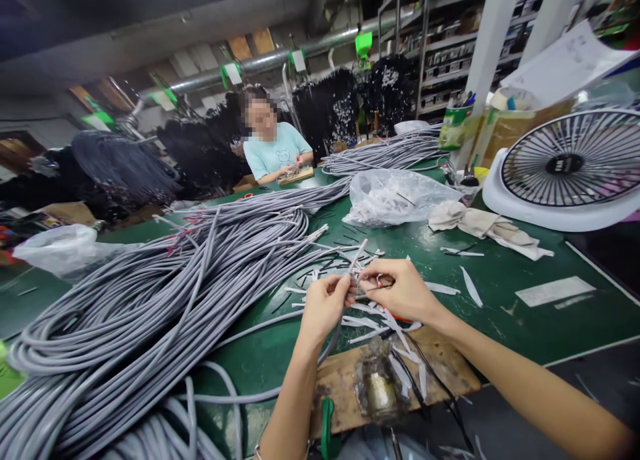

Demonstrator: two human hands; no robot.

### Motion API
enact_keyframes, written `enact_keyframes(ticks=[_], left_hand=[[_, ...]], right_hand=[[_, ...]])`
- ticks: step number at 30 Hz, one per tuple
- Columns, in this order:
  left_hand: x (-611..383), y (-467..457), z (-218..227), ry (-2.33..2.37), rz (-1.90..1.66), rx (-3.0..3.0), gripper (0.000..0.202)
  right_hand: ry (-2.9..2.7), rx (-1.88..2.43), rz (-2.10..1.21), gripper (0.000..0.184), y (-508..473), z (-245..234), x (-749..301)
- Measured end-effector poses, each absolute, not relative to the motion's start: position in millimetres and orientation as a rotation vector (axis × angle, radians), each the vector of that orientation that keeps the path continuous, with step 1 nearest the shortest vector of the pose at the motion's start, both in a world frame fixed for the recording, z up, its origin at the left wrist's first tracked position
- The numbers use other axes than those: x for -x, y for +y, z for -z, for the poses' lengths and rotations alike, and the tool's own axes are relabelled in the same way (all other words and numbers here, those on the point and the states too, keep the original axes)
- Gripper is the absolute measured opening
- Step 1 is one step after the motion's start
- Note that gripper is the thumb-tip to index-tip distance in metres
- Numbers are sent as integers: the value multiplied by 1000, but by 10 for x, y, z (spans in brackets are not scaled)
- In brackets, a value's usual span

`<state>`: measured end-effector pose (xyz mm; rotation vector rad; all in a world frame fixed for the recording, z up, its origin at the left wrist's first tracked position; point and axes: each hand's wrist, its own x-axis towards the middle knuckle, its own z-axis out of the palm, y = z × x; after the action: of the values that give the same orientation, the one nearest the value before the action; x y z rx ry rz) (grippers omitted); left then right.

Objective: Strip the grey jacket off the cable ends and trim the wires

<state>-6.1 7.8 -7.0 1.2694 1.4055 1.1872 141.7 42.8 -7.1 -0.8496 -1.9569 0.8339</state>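
My left hand [324, 307] and my right hand [400, 290] meet above the green workbench [500, 320], both pinching the stripped end of a grey sheathed cable [336, 337]. The thin inner wires at that end are mostly hidden by my fingers. A small red object [397, 317] shows just below my right hand, but I cannot tell what it is. White sheath strips [367, 322] lie scattered beneath my hands. A large heap of coiled grey cables [150, 313] fills the bench to my left.
A scarred wooden board [440, 372] sits at the near bench edge, with black wires across it. Farther off are a plastic bag [395, 197], a crumpled cloth [480, 223] and a white desk fan [565, 170]. A co-worker [275, 147] sits across the bench, before hanging black cable bundles [325, 110].
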Motion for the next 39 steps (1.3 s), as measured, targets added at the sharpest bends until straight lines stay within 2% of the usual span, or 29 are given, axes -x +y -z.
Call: enact_keyframes(ticks=[6,11,14,17,20,39], left_hand=[[59,117,118,1373,-1352,-1220,29],[75,126,84,1399,-1546,-1075,29],[76,113,60,1387,-1565,-1095,26],[59,82,56,1379,-1627,-1214,20],[38,43,68,1467,-1707,-1374,14],[-64,-49,62,1616,-1764,-1686,9]], right_hand=[[-2181,532,-751,19,335,92,-1383],[-2370,165,-902,16,220,130,-1380],[-2182,435,-779,9,219,94,-1402],[-1947,805,-520,17,270,65,-1439],[-1938,908,-380,21,301,93,-1453],[-1855,964,-565,35,297,100,-1411]])
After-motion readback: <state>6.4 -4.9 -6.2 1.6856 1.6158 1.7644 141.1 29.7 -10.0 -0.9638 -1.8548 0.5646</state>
